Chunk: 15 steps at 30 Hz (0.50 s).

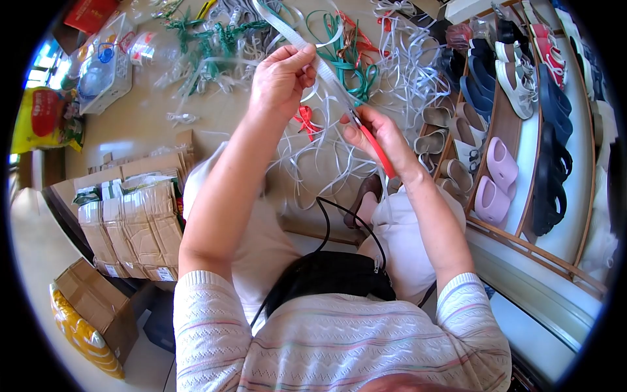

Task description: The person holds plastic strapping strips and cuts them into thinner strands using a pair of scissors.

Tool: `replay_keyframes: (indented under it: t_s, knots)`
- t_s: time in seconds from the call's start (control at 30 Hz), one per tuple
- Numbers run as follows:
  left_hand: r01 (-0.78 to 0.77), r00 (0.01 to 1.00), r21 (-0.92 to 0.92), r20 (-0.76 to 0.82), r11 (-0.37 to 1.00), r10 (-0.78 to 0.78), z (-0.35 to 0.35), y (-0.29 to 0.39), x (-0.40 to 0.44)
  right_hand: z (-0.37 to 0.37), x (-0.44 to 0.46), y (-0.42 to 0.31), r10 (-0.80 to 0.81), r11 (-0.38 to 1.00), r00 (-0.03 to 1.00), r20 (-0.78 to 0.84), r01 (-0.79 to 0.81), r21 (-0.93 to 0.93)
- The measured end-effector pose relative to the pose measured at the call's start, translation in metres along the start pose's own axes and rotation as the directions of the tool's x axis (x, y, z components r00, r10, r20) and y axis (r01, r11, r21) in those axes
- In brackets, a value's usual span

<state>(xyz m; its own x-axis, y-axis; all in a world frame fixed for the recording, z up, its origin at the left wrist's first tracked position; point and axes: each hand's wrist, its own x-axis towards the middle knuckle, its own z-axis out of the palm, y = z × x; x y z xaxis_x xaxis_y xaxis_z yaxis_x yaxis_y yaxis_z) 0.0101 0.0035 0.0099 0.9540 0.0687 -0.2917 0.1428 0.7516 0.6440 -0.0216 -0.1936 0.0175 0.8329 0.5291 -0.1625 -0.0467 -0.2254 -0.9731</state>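
white strap [324,69], in the head view, runs slantwise from the top edge through the left hand [281,77] and down toward the right hand [382,134]. its long axis lies nearly in line with the scissors [377,148], whose blades point up and leftward along it; whether they touch it or lie just beside it, i cannot tell. the left hand is the nearer, right on the strap, thumb and forefinger pinched over it, the other fingers curled in, the forearm reaching up the view. the right hand sits lower, fingers closed around the scissors, red handle slanting down past the palm; how far the blades are parted is unclear. beneath, between the two forearms, a red ribbon [305,122] lies on the floor [140,121].
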Motion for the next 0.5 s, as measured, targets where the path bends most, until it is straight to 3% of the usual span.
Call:
replay_keyframes:
  t_s: [0.13,0.23,0.5]
  knots:
    - [-0.004,1.0,0.004,0.005,1.0,0.004,-0.001,0.001,0.002,0.001,0.0,-0.004,-0.036,0.999,0.999,-0.003,0.036,-0.038]
    - [-0.018,1.0,0.004,0.003,1.0,0.018,-0.002,0.001,0.002,-0.004,0.0,0.001,-0.043,0.982,0.999,-0.022,0.038,-0.187]
    - [-0.035,0.999,0.039,0.026,0.999,0.034,-0.003,-0.002,0.002,-0.003,-0.003,0.003,-0.033,0.983,0.998,-0.054,0.023,-0.18]
